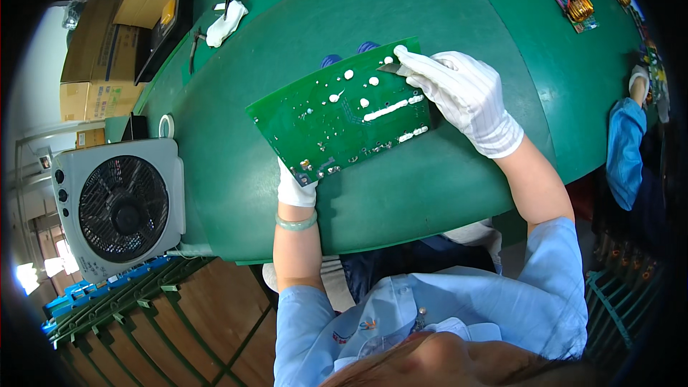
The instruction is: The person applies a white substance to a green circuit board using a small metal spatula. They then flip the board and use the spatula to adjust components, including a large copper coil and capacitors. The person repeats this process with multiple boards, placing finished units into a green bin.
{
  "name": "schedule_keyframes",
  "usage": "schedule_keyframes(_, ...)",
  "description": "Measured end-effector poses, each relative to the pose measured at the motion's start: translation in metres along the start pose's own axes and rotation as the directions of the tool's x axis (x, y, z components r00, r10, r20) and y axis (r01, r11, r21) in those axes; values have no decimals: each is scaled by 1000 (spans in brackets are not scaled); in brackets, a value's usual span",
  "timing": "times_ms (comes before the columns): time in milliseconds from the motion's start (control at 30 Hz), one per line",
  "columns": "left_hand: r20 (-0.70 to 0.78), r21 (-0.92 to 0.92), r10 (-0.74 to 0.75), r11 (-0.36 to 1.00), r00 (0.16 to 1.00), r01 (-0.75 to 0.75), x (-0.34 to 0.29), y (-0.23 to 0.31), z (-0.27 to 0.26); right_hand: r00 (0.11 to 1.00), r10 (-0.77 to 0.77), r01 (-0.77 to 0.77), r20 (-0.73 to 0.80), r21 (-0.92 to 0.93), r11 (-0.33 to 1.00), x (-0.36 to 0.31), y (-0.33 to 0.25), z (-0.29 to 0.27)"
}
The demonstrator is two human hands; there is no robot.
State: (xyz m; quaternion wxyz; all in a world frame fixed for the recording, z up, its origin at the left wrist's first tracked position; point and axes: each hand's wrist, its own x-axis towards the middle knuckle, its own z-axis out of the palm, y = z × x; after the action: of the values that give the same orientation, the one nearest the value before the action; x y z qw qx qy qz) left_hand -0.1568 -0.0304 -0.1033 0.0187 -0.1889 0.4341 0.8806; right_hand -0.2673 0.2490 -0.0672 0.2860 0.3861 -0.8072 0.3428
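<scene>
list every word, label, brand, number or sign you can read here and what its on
No text can be read with certainty:
Brown carton: dark printing, too small and blurred.
Fan: small marks low on its front, too small.
Blue shirt: red and orange chest emblems, too small.
Green circuit board: tiny pale marks, too small to tell whether they are letters.

Green circuit board (pixel 326 122) with white blobs (pixel 349 74) mid-frame, right hand (pixel 462 93) gloved in pinstriped white, green tabletop (pixel 240 201), light-blue shirt (pixel 459 297) below, grey-and-black fan (pixel 123 208) left, brown cartons (pixel 100 54) upper left
</scene>
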Motion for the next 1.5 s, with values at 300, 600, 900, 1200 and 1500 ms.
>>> schedule_keyframes(300, -4, 14, 8, 1000, 1000, -8, -1, -1, 0, 984, 156, -133, -81, 231, 964, 6, -1, -5)
schedule_keyframes(600, -7, 15, 15, 1000, 1000, -15, -3, -3, -1, 944, 327, -315, -39, 189, 930, 4, -3, -10)
schedule_keyframes(900, -7, 16, 17, 1000, 1000, -17, -11, -3, 0, 921, 374, -376, 111, 4, 927, 0, 10, -19)
schedule_keyframes(1200, -18, -147, -43, 988, 999, 40, -10, -5, 3, 646, 669, -763, 368, 285, 580, 0, 21, -11)
schedule_keyframes(1500, -70, -139, -90, 987, 993, 80, -8, -3, 4, 470, 709, -878, 525, 361, 315, 5, 31, -3)
